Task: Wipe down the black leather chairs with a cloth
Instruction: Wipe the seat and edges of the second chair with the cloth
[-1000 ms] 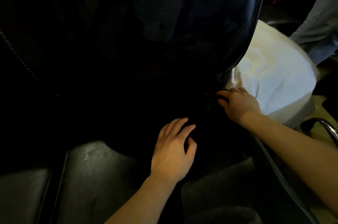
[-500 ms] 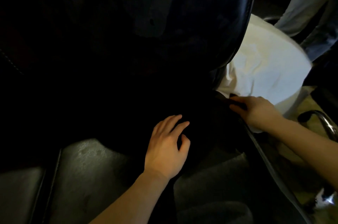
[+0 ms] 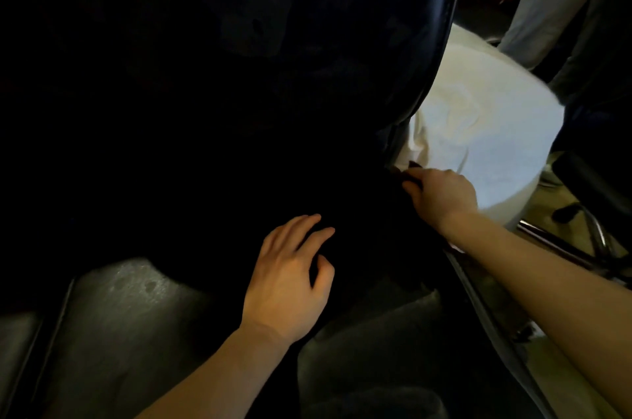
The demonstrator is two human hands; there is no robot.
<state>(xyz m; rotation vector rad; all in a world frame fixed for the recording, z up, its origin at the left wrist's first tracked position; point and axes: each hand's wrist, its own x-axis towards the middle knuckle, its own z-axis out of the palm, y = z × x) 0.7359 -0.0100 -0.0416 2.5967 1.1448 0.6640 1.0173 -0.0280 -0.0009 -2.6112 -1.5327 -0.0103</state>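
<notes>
The black leather chair fills the view, its glossy backrest (image 3: 342,42) above and its seat (image 3: 119,316) below, most of it in deep shadow. My left hand (image 3: 290,278) rests on the dark middle of the seat with relaxed, slightly spread fingers and holds nothing. At the chair's right edge, where back meets seat, my right hand (image 3: 441,194) has its fingers curled round a small dark thing (image 3: 412,166) that looks like a dark cloth; the shadow hides its shape.
A grey fuzzy fabric (image 3: 376,350) lies at the lower middle. A white-covered round seat (image 3: 478,131) stands right of the chair. Beyond it are a person's light trouser legs (image 3: 554,1), and a chrome chair base (image 3: 595,240) sits on the floor at right.
My right hand has slid rightward from the seat-back joint to the chair's outer edge. My left hand has stayed on the seat. The view has shifted a little.
</notes>
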